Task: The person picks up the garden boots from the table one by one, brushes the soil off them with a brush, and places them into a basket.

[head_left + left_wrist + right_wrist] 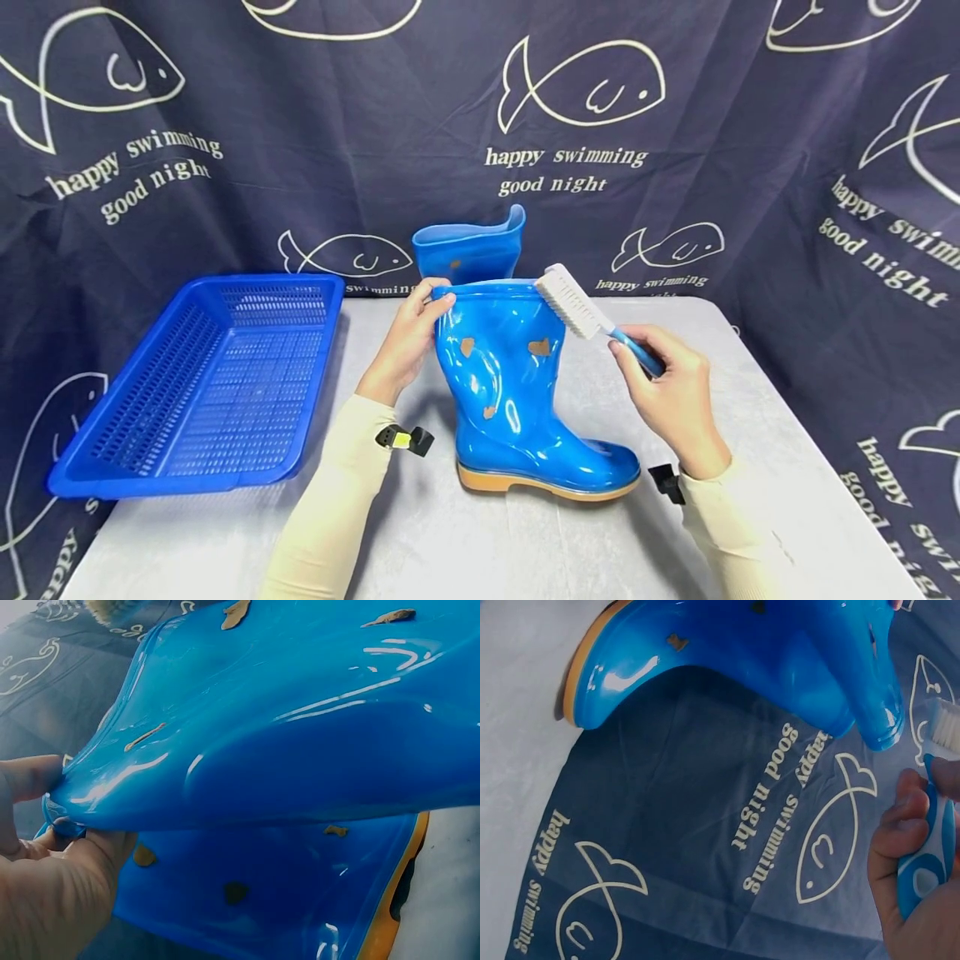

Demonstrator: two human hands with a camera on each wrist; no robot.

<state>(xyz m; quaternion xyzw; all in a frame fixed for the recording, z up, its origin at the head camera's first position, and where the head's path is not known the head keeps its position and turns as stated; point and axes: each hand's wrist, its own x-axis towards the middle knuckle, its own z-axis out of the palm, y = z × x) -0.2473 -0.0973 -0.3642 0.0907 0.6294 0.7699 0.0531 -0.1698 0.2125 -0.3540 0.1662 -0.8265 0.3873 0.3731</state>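
Observation:
A shiny blue rain boot (510, 392) with a tan sole stands on the table, its toe to the right. Brown patches (539, 347) mark its shaft. My left hand (405, 337) pinches the boot's top rim at the left, thumb outside; the left wrist view shows the left hand (67, 877) at that rim. In my right hand (671, 383) is a scrub brush (573, 304) with a blue-and-white handle. Its pale bristles face the rim's right side; contact cannot be told. The right wrist view shows the right hand (922, 847) wrapped round the handle.
Behind the held boot stands a second blue rain boot (472, 250), also patched with brown. A blue perforated plastic basket (315, 392) sits at the left of the grey-white table (420, 542). Dark fish-print cloth (420, 108) hangs around the back and sides.

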